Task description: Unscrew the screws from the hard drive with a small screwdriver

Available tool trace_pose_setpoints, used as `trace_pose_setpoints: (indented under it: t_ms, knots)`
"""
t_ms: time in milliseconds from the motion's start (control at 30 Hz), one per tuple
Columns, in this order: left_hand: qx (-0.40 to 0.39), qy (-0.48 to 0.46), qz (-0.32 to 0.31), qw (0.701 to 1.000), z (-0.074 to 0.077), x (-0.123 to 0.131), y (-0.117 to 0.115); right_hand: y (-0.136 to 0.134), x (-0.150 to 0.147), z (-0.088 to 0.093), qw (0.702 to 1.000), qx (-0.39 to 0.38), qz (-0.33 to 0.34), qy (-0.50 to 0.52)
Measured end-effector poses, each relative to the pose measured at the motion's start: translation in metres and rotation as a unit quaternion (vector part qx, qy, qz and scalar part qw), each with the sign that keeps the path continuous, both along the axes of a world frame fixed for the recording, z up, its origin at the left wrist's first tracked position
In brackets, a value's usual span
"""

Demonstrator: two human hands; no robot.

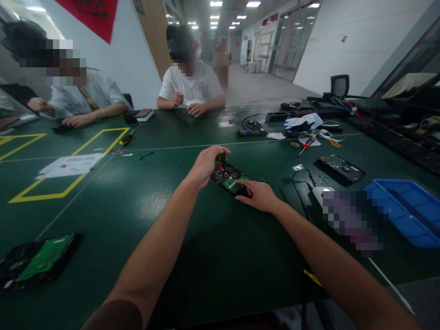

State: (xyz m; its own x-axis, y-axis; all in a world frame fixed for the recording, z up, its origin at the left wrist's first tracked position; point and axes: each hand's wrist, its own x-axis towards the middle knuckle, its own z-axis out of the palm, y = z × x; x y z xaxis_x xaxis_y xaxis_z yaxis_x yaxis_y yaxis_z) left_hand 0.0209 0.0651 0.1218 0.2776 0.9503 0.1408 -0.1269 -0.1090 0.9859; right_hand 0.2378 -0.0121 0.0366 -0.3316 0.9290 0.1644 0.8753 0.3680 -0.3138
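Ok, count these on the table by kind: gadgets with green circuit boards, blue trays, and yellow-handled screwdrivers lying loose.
Gadgets with green circuit boards: 3
Blue tray: 1
Loose yellow-handled screwdriver: 1
Total: 5

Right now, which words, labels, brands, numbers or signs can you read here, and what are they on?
No text is readable.
Red banner: dark characters, blurred and cut off by the picture's top edge.
White sheet at left: marks too small.
Opened device being handled: any print too small.
Small white slip at right: too small.
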Motion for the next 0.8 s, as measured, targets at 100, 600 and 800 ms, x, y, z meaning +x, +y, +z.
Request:
trace_pose_setpoints:
  t_ms: [100, 600, 800]
  knots:
    - [-0.010, -0.010, -0.035, 0.999, 0.0026, 0.0002, -0.0024, 0.0000, 0.0001, -0.0011, 1.000, 0.002, 0.000, 0.001]
    - [-0.020, -0.056, -0.049, 0.997, -0.0031, 0.0073, -0.0044, -0.0009, -0.0004, 0.0022, 1.000, -0.003, 0.000, -0.001]
    - [0.007, -0.013, -0.037, 0.999, -0.0019, 0.0053, -0.0058, -0.0015, -0.0008, 0.0027, 1.000, -0.008, -0.002, 0.000]
